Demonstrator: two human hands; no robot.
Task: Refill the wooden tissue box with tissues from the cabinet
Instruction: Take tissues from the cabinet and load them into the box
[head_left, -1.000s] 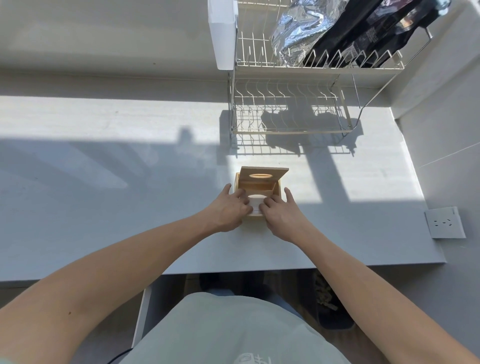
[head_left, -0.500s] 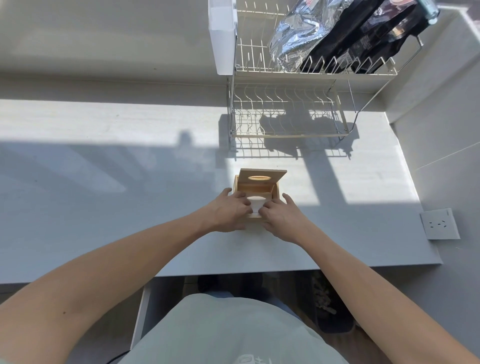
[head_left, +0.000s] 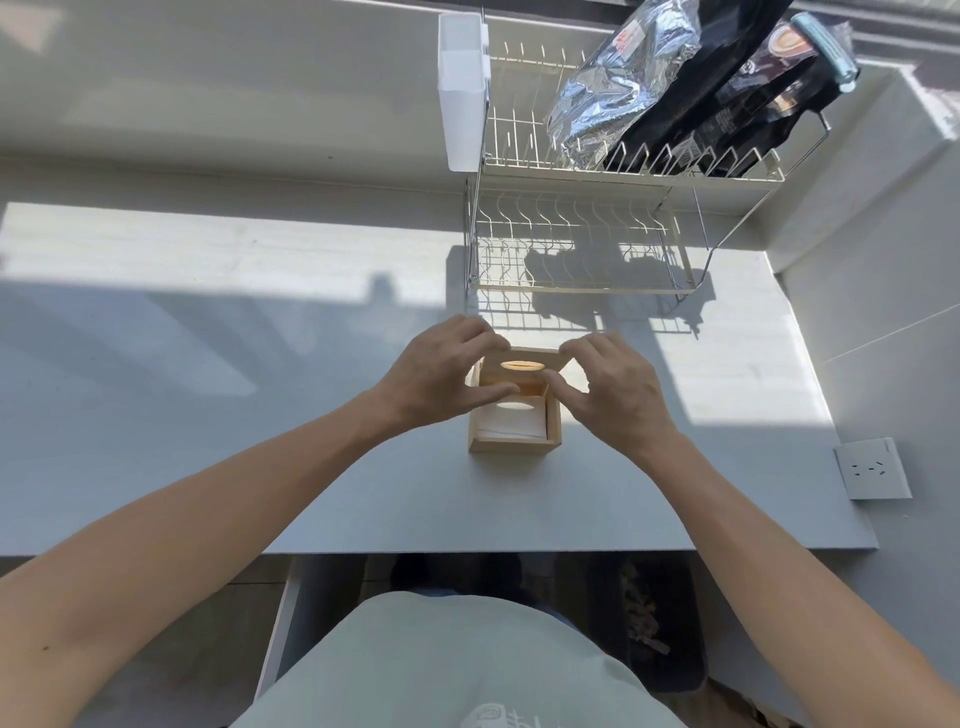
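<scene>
Hands: left hand and right hand fingers clamped on tilted lid above tissue box.

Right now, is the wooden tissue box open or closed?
Open. The lid is raised at the back, held by both hands, and white tissues show inside the wooden tissue box.

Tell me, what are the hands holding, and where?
Both hold the box's lid: left hand at its left edge, right hand at its right. Tissues lie inside the wooden box.
</scene>
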